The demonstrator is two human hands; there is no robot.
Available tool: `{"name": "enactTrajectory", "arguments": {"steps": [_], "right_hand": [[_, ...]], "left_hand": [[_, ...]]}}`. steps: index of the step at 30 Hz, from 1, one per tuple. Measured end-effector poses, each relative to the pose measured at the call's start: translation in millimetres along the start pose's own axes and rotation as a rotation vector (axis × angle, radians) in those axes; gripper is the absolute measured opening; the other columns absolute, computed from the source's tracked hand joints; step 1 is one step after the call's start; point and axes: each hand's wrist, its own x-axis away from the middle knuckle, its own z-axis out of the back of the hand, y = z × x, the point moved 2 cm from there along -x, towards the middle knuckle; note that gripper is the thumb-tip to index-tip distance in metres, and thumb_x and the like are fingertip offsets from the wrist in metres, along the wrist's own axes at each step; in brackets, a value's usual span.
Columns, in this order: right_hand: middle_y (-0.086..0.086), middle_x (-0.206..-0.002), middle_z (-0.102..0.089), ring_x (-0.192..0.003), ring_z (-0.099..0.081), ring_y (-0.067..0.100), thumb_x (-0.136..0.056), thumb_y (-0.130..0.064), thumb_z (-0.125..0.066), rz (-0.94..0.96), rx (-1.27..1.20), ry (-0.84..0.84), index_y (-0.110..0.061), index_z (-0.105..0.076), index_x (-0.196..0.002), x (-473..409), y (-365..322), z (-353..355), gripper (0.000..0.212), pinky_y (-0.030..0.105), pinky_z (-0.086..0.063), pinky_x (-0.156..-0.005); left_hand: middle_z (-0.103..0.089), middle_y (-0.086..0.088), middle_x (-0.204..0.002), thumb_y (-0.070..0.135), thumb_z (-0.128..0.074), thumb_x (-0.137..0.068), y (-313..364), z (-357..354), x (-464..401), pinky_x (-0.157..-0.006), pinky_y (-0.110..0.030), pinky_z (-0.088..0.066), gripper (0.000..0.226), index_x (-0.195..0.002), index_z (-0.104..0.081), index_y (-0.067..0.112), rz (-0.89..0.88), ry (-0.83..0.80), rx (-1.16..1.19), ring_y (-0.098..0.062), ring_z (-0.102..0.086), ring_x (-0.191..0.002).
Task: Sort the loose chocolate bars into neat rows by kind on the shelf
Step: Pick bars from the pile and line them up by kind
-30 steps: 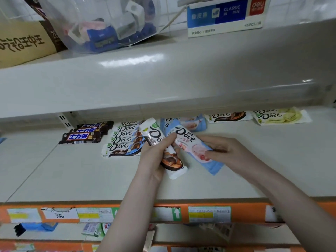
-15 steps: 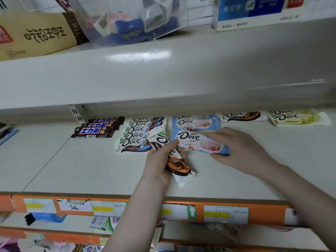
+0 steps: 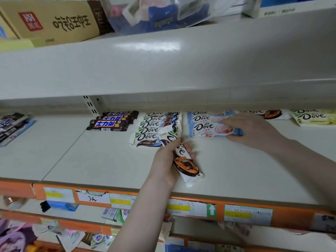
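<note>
**Dove bars going into rows on the white shelf**

So both hands are over the shelf [image 3: 101, 160], the white one with the orange price-tag strip [image 3: 220, 210] along its near edge.

The left hand [image 3: 168, 163] is wrapped around a white-and-brown Dove bar [image 3: 183, 160], fingers curled over the wrapper, with the bar angled so its far end overlaps the nearest bar of the white Dove row [image 3: 156, 130]. That row is a stepped stack running from near to far, just left of middle.

The right hand [image 3: 254, 130] is on the light blue Dove bar [image 3: 211, 130] with the strawberry picture, thumb under the near edge and fingers over the far edge at its right end, so it's pinching it. The bar lies flat on the shelf, right in front of another blue Dove bar [image 3: 205, 118] of the same kind, the two nearly touching.

To the left of the white row there's a little stack of dark bars with blue Chinese lettering [image 3: 109, 123], three that I can count. At the far right, a brown-and-white Dove bar [image 3: 271, 113] sits partly behind the right hand, and beyond it a pale green Dove bar [image 3: 314, 117].

On the far left edge is a pile of dark packets [image 3: 12, 126], too blurry to read. The shelf above carries a brown cardboard box [image 3: 54, 20] and a clear plastic bag [image 3: 156, 13] of blue stuff.
</note>
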Motion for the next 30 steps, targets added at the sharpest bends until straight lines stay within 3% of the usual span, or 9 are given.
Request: {"name": "enactTrajectory", "arguments": {"steps": [4,11,16,20,23,26,27,30], "right_hand": [[0.002,-0.102,-0.070,-0.096,-0.063,0.025,-0.075,-0.016,-0.071,-0.056,0.005,-0.001,-0.022,-0.065,-0.114,-6.8,5.1,-8.4,0.040,0.032,-0.046,-0.083],[0.006,-0.093,-0.072,-0.085,-0.066,0.027,-0.070,-0.009,-0.075,-0.012,0.009,0.051,-0.017,-0.068,-0.107,-12.7,5.8,-9.1,0.039,0.034,-0.050,-0.075],[0.008,-0.088,-0.072,-0.079,-0.065,0.030,-0.068,-0.011,-0.075,0.029,0.076,0.113,-0.011,-0.071,-0.093,-11.6,5.3,-11.8,0.026,0.039,-0.053,-0.072],[0.004,-0.101,-0.068,-0.094,-0.056,0.021,-0.082,-0.033,-0.052,-0.045,0.133,0.140,-0.018,-0.069,-0.104,-5.5,1.2,-8.7,0.032,0.034,-0.043,-0.082],[-0.002,-0.101,-0.067,-0.094,-0.057,0.017,-0.086,-0.042,-0.047,-0.179,-0.076,0.172,-0.021,-0.068,-0.103,2.2,-23.5,9.0,0.035,0.024,-0.039,-0.083],[-0.016,-0.091,-0.063,-0.084,-0.054,0.000,-0.086,-0.034,-0.058,-0.395,-0.375,0.147,-0.027,-0.066,-0.108,18.6,-61.2,23.4,0.024,0.005,-0.036,-0.075],[-0.015,-0.091,-0.063,-0.083,-0.055,0.000,-0.085,-0.029,-0.061,-0.447,-0.463,0.113,-0.028,-0.064,-0.111,24.8,-72.8,24.4,0.026,0.003,-0.037,-0.074],[0.001,-0.085,-0.066,-0.079,-0.060,0.009,-0.082,-0.021,-0.064,-0.514,-0.694,0.067,-0.027,-0.062,-0.115,39.4,-94.0,22.4,0.034,0.009,-0.041,-0.071]], "left_hand": [[-0.058,-0.009,-0.064,0.007,-0.049,-0.090,2.7,2.4,1.5,-0.050,-0.027,-0.052,0.010,-0.087,-0.058,0.004,0.013,-0.020,-0.001,-0.019,-0.059,-0.056],[-0.059,-0.007,-0.065,0.011,-0.047,-0.091,6.4,2.3,-0.5,-0.053,-0.028,-0.052,0.015,-0.084,-0.059,0.005,0.025,-0.025,-0.004,-0.019,-0.059,-0.061],[-0.060,-0.005,-0.069,0.025,-0.046,-0.093,13.7,-4.6,2.6,-0.070,-0.032,-0.052,0.025,-0.082,-0.062,0.009,0.011,-0.041,0.039,-0.017,-0.060,-0.064],[-0.063,-0.003,-0.080,0.030,-0.051,-0.092,19.3,-10.6,6.0,-0.077,-0.029,-0.047,0.024,-0.091,-0.066,0.012,-0.041,-0.047,0.049,-0.015,-0.060,-0.074],[-0.072,0.001,-0.087,0.030,-0.049,-0.093,21.3,-14.7,6.7,-0.073,-0.028,-0.053,0.025,-0.101,-0.067,0.015,-0.109,-0.079,-0.002,-0.013,-0.069,-0.078],[-0.066,-0.010,-0.116,0.025,-0.052,-0.093,21.2,-18.1,4.8,-0.097,-0.042,-0.047,0.033,-0.118,-0.060,0.005,-0.155,-0.078,0.006,-0.026,-0.063,-0.107],[-0.067,-0.011,-0.112,0.022,-0.053,-0.093,20.1,-19.6,4.0,-0.097,-0.043,-0.047,0.029,-0.114,-0.060,0.004,-0.158,-0.087,0.009,-0.027,-0.063,-0.104],[-0.070,-0.005,-0.087,0.013,-0.054,-0.091,11.7,-26.3,0.4,-0.076,-0.033,-0.055,0.011,-0.097,-0.063,0.011,-0.135,-0.172,0.008,-0.018,-0.066,-0.080]]}}
